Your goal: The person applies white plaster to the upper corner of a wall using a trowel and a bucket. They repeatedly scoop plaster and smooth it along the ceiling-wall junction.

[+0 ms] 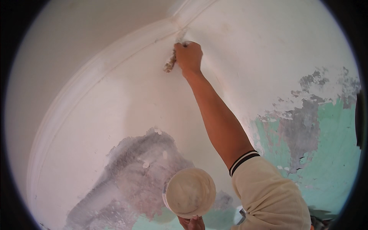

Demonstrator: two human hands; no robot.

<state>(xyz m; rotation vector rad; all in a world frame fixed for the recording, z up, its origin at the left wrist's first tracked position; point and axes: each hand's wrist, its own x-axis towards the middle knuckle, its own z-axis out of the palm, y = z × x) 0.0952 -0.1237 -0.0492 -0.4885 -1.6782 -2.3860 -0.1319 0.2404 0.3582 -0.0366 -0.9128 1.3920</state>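
The hand tool (170,64) at the upper centre of the frame is a slim, stubby piece, its brownish handle crusted with chalky white lumps that give it a rough, bark-like look; it slants down and to the left out of the right grip (189,55), whose fingers are closed firmly around it. Whether its far end touches the wall (153,101) cannot be told. Near the bottom centre, a round tub (191,193) shows a broad circular face in creamy beige, faintly smudged with grey, inside a paler edge; whether this is filler or bare surface is unclear. The left grip (191,223), partly cut off by the lower edge, has its fingers curled against the tub's underside, holding it. The wall is matt white and mostly smooth, broken at lower left by a ragged grey patch (142,168) with a cloudy, mineral texture and a few white dabs. At right, flaking mint-green paint (337,130) meets streaks of grey. A pale ridged moulding (92,69) bows across the upper left, bent by the lens. The beige cloth sleeve (270,195) ends in a dark-and-light striped ribbed cuff.
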